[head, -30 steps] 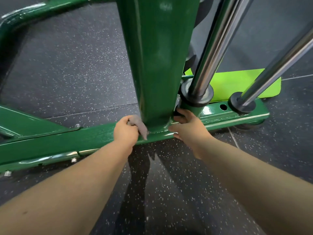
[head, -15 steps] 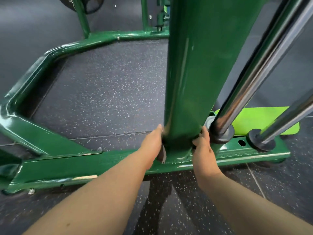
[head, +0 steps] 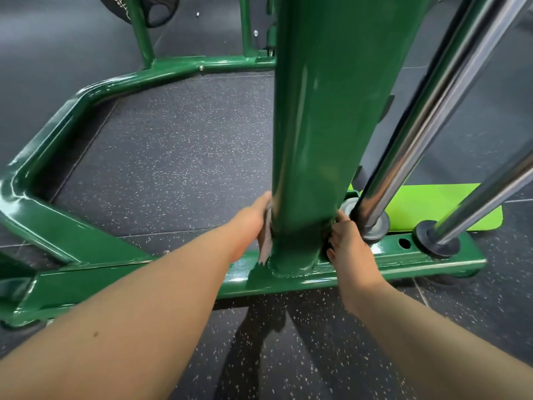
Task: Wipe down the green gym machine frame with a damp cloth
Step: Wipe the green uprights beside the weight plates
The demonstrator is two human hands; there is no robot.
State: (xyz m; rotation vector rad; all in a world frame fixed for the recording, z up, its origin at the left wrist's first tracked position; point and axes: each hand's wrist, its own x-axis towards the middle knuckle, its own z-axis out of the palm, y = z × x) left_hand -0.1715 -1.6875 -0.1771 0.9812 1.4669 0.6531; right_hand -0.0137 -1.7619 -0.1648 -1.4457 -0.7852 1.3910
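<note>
Low down, the left hand (head: pixel 251 223) presses the cloth (head: pixel 266 246) against the green post (head: pixel 317 168).

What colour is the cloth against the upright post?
Grey; a strip of the cloth shows under the left hand in the head view.

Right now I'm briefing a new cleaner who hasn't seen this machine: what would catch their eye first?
The thick glossy green upright post fills the centre, rising from the base beam. Both hands clasp its foot: the left hand presses a grey cloth against its left side, the right hand grips its right. Right of that, two chrome rods slant upward past a lime-green mat.
</note>
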